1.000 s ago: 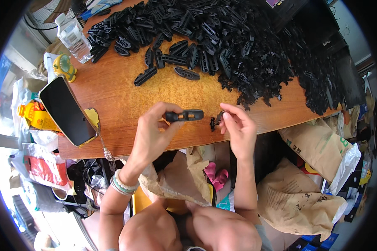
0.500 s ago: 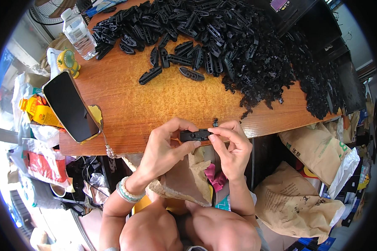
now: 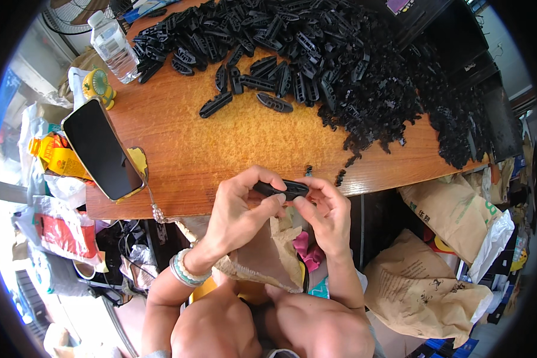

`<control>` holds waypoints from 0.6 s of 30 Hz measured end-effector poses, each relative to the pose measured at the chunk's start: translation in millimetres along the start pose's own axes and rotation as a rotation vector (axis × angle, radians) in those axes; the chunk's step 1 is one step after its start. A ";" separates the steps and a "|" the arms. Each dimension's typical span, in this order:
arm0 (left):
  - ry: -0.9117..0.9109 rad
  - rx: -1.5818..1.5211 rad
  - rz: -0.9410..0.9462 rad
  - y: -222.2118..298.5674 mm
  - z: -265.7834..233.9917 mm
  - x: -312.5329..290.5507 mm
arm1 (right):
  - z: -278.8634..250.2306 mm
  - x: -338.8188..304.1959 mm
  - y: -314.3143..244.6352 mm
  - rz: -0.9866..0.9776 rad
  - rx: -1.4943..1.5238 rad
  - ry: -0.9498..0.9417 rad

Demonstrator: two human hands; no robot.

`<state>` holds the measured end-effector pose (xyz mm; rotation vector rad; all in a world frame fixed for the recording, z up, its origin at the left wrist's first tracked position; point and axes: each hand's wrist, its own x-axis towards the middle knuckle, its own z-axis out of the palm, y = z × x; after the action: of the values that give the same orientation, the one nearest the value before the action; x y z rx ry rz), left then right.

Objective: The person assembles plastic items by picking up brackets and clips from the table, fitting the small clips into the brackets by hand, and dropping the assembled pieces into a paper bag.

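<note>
Above the table's near edge, a long black plastic part [image 3: 292, 187] with a hollow along its face is pinched between both hands. My left hand [image 3: 241, 209] grips its left end, thumb below and forefinger curled over the top. At the right end, my right hand [image 3: 328, 212] closes on it with thumb and fingers; some of those fingertips are hidden behind the part. Just beyond my right hand, a few tiny dark pieces [image 3: 340, 176] lie on the wooden table [image 3: 179, 161]. A torn brown paper-like sheet [image 3: 262, 259] rests over my lap beneath the hands.
A big heap of similar black parts [image 3: 274, 36] covers the far table, beside a pile of small black pieces [image 3: 376, 107]. On the left are a phone [image 3: 101, 152], a water bottle [image 3: 114, 51] and a small yellow fan [image 3: 98, 85]. Brown paper bags [image 3: 423, 286] stand at right.
The black part has turned and tilted, showing its hollow face. My right hand has shifted slightly inward and wrapped round its right end, uncovering tiny pieces at the table edge.
</note>
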<state>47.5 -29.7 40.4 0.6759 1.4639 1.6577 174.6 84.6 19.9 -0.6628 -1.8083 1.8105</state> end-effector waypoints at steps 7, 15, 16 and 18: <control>-0.246 0.546 0.295 22.1 -38.6 35.1 | -21.6 -2.7 6.6 0.114 0.090 -0.255; 0.571 1.372 0.388 -18.1 -99.7 118.2 | -47.8 31.5 20.4 -0.262 -0.579 0.423; 0.555 1.370 0.352 -20.1 -99.7 119.3 | -67.0 41.8 31.7 -0.405 -0.768 0.567; 0.539 1.361 0.320 -17.9 -96.0 117.8 | -88.2 51.3 37.8 -0.380 -0.886 0.687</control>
<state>-89.8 16.9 -8.5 1.2444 3.0056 0.8313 192.7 185.0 -18.0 -0.9970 -1.9680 0.3767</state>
